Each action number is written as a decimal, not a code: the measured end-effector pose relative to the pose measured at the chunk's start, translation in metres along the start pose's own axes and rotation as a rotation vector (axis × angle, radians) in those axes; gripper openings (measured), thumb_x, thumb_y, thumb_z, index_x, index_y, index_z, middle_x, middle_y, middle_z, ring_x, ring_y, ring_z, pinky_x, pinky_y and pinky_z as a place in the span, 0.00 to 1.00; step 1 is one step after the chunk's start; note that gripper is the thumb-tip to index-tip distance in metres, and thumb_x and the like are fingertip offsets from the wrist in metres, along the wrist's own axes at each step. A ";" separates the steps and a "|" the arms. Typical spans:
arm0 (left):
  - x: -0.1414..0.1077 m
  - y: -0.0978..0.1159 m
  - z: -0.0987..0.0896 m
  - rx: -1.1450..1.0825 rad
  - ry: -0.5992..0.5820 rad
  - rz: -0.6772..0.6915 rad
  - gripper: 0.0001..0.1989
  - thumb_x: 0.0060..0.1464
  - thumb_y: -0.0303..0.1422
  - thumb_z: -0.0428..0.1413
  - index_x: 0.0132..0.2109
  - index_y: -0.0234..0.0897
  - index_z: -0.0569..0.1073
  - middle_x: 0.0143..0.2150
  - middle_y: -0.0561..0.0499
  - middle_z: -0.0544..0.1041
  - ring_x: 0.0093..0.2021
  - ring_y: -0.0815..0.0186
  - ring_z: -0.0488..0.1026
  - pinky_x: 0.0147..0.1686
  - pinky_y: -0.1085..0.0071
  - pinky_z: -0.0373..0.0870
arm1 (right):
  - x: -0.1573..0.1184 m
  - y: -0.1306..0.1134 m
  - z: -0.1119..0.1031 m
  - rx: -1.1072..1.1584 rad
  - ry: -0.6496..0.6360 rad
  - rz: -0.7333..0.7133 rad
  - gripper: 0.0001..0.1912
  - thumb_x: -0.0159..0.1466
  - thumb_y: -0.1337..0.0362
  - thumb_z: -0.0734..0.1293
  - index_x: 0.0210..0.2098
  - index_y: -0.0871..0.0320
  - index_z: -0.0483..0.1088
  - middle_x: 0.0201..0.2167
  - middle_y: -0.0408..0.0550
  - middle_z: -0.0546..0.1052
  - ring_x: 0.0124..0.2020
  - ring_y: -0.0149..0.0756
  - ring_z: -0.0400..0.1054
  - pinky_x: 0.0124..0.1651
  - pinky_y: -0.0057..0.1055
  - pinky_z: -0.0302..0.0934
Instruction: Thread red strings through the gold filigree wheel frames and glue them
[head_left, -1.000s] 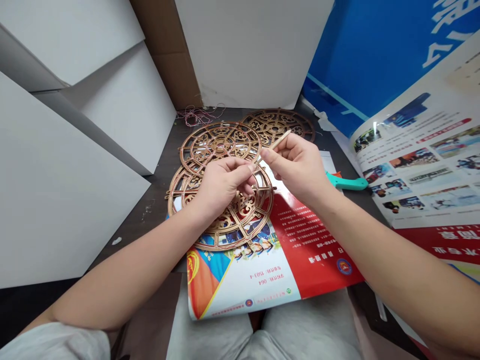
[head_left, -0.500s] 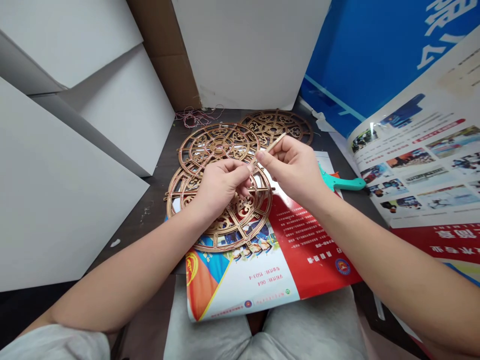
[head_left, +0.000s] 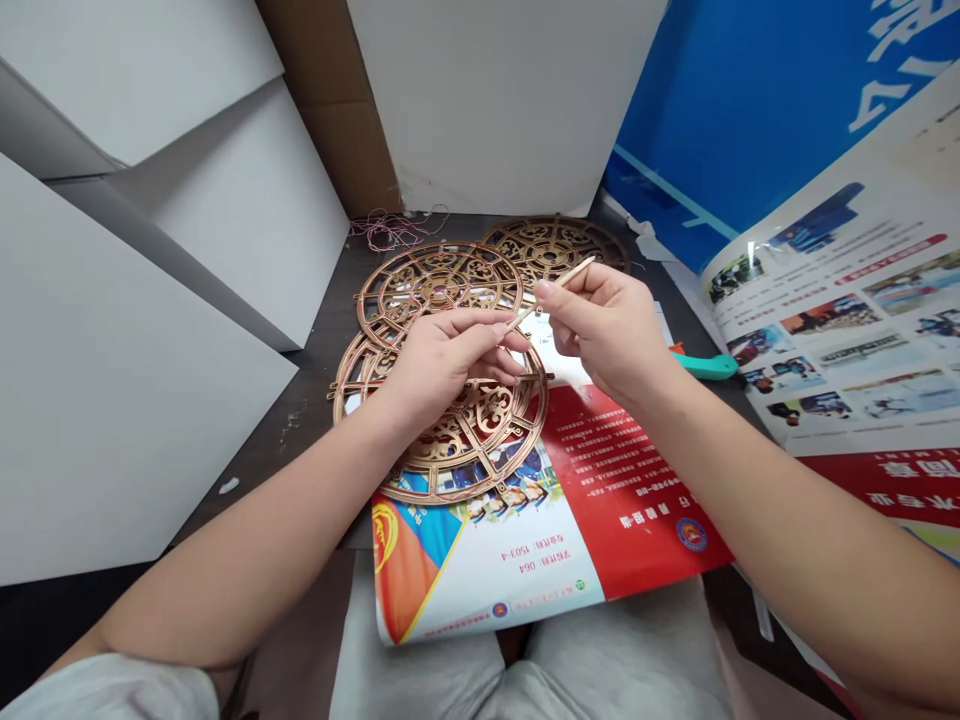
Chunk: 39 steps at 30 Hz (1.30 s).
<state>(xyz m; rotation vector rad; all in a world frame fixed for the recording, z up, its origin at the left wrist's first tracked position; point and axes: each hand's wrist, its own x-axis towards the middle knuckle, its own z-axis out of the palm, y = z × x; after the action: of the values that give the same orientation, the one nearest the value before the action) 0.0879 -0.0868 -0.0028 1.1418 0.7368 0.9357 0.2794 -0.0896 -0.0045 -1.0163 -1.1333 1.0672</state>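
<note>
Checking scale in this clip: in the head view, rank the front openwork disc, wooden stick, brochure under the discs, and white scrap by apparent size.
1. Brochure, partly covered
2. Front openwork disc
3. Wooden stick, long but thin
4. White scrap

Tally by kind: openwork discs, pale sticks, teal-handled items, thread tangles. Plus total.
Openwork discs: 3 (by visible outlines; can't tell whether any are stacked)
Pale stick, held in both hands: 1
Teal-handled item, partly hidden: 1
Thread tangle: 1
Total: 6
</note>
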 end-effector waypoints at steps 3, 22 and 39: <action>0.000 0.001 0.000 -0.011 0.004 -0.020 0.11 0.59 0.29 0.64 0.49 0.32 0.81 0.40 0.44 0.86 0.32 0.64 0.83 0.36 0.68 0.83 | 0.001 0.000 -0.002 0.018 -0.011 0.022 0.26 0.55 0.48 0.83 0.27 0.53 0.65 0.16 0.35 0.63 0.16 0.25 0.52 0.18 0.28 0.44; -0.001 -0.001 0.002 -0.043 -0.033 -0.007 0.13 0.59 0.28 0.63 0.50 0.31 0.81 0.41 0.43 0.85 0.36 0.62 0.85 0.43 0.65 0.84 | 0.001 -0.005 -0.001 0.070 -0.037 0.070 0.31 0.50 0.47 0.84 0.26 0.53 0.61 0.15 0.33 0.59 0.15 0.23 0.49 0.18 0.27 0.41; -0.001 -0.002 0.002 -0.064 -0.061 0.022 0.13 0.59 0.27 0.64 0.51 0.33 0.82 0.43 0.44 0.85 0.39 0.62 0.85 0.46 0.64 0.84 | 0.001 -0.007 -0.002 0.108 -0.046 0.088 0.30 0.50 0.48 0.85 0.25 0.53 0.61 0.14 0.34 0.61 0.15 0.23 0.48 0.18 0.27 0.40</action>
<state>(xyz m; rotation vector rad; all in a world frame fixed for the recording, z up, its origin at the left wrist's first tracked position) 0.0890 -0.0889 -0.0038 1.1193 0.6420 0.9333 0.2819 -0.0898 0.0025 -0.9680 -1.0643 1.2138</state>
